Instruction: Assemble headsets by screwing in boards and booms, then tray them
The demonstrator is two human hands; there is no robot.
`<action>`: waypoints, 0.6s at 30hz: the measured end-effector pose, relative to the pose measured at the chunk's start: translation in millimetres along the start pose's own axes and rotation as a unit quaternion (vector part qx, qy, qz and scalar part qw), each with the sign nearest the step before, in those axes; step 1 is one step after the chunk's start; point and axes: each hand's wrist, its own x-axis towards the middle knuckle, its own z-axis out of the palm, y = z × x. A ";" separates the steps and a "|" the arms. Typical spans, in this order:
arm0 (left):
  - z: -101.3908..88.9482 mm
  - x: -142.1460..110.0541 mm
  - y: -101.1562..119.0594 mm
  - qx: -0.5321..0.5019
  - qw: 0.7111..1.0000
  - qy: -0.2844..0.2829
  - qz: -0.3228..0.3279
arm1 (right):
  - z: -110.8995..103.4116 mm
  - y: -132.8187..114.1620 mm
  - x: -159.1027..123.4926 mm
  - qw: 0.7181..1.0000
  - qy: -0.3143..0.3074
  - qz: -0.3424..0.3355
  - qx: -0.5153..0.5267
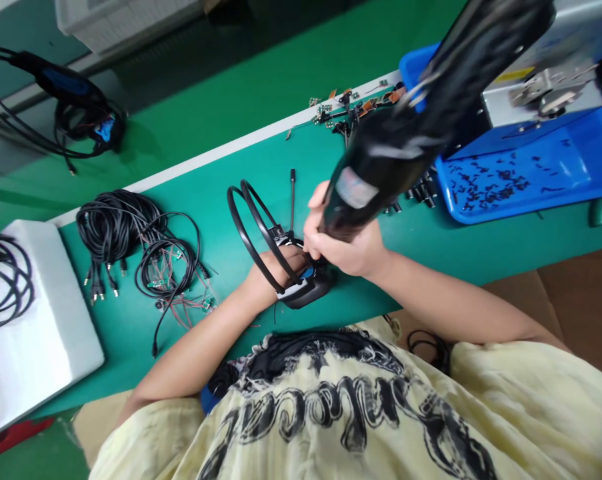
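Note:
My left hand (275,275) grips a black headset (305,288) low on the green bench mat (261,167). The headset's earcup shows a blue patch and a white edge, and its double black headband loops (245,227) rise to the left of my hand. My right hand (343,248) closes around a large black electric screwdriver (393,137), which reaches up to the top right. The screwdriver's tip is hidden behind my fingers, right at the earcup. A thin black rod (292,193) lies just beyond the headband.
Coiled black cables (115,227) and small wired circuit boards (181,293) lie left of my hands. Another headset (65,100) sits beyond the bench. A blue tray (525,177) holds small black parts under a grey machine (545,87). White foam (31,333) lies at the left.

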 end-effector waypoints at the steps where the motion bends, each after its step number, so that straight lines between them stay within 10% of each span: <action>1: -2.1 0.6 1.8 -0.003 1.000 -0.010 -0.006 | -2.3 -0.8 3.5 0.999 -0.009 -0.026 0.028; 18: -28.9 -9.8 22.7 -0.015 0.999 -0.041 -0.020 | -52.5 2.3 30.6 0.991 -0.063 -0.044 -0.113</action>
